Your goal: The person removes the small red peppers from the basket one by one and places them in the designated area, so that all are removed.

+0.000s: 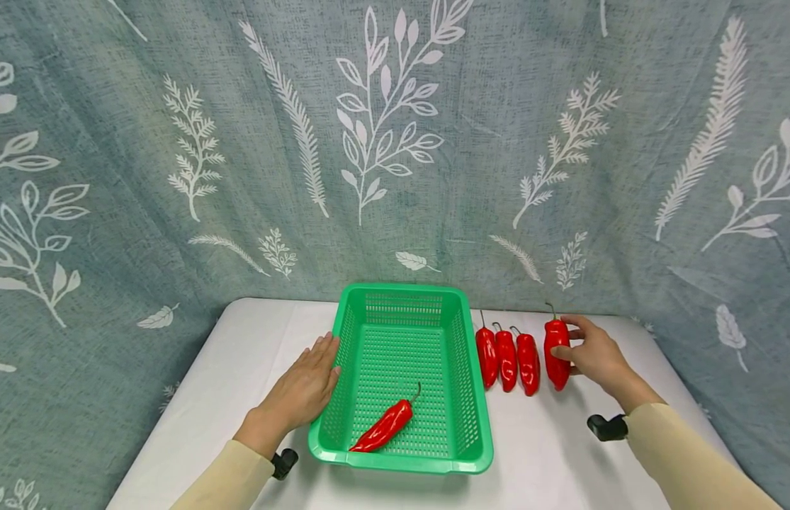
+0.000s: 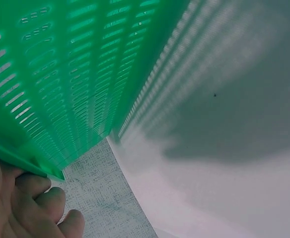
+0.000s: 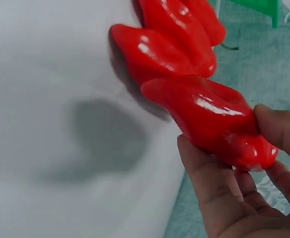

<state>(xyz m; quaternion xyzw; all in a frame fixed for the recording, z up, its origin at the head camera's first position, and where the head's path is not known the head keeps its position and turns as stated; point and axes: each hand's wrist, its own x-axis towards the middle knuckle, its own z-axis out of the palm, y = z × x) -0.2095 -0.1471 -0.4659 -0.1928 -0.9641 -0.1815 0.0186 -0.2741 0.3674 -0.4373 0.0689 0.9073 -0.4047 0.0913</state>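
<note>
Green plastic forms the basket (image 1: pixel 407 464) on the white surface (image 1: pixel 528 453); one red pepper (image 1: pixel 385 426) lies slantwise inside, toward its near left corner. The left hand (image 1: pixel 302 386) rests with fingers extended along the basket's left rim, probably to keep it from sliding. Right of the basket, the right hand (image 1: pixel 595 354) pinches the held pepper (image 1: pixel 553 336) by its body, thumb against fingers; that thicker part likely gives a surer hold than the tapering tip. Judging by the shadow in the right wrist view, it seems lifted. Between it and the basket, three more peppers (image 1: pixel 507 360) lie side by side, stems pointing away from the person, perhaps lined up so each is easy to grasp.
</note>
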